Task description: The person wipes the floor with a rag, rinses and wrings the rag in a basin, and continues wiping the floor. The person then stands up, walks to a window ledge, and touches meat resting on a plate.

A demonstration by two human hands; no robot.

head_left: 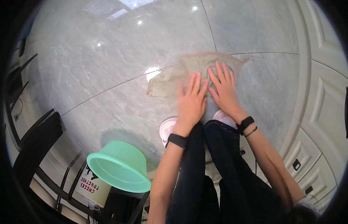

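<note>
A thin greyish-beige cleaning cloth (pixel 164 85) with a pinkish edge lies spread on the grey tiled floor (pixel 118 63). My left hand (pixel 192 100) rests on its lower middle part, fingers stretched out and slightly blurred. To the right, my right hand (pixel 223 89) presses flat on the cloth with its fingers spread. The two hands are close together, their thumbs pointing towards each other. Parts of the cloth are hidden beneath the fingers. Each wrist wears a black band.
A mint-green basin (pixel 119 162) stands on the floor at lower left, beside a printed white bin (pixel 92 186) and black chair-like frames (pixel 35 145). White panelled cabinets (pixel 327 100) line the right side. My pink shoes (pixel 167 128) are just behind the cloth.
</note>
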